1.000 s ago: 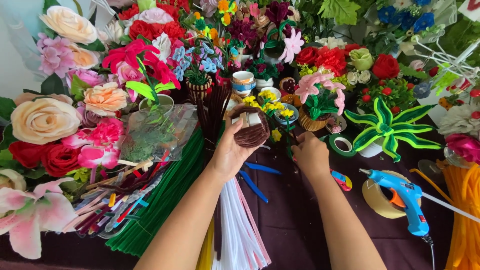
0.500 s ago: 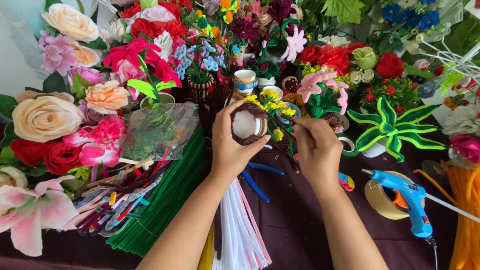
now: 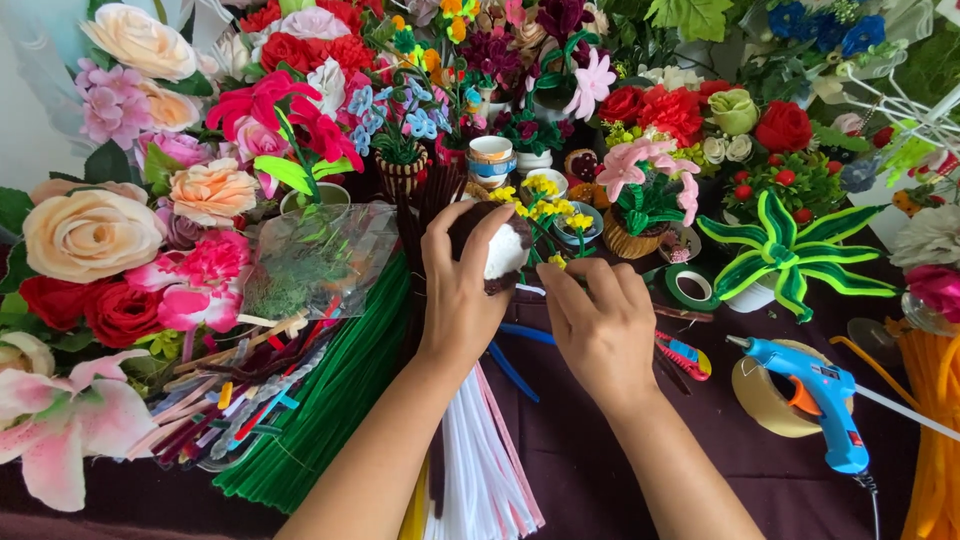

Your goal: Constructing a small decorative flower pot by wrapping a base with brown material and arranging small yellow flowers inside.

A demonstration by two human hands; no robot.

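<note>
Two hands: left hand (image 3: 462, 290) clamped on one brown-and-white ball (image 3: 497, 248); right hand (image 3: 600, 320) loosely curled beside it; one blue glue gun (image 3: 815, 400).

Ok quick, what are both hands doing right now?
Left hand: closed around a small round pot, dark outside with white filling.
Right hand: fingers curled beside the pot; whether it pinches anything cannot be told.

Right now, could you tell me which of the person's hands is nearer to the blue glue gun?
Right. The right hand lies just left of the blue glue gun; the left hand is farther off, beyond the right.
</note>
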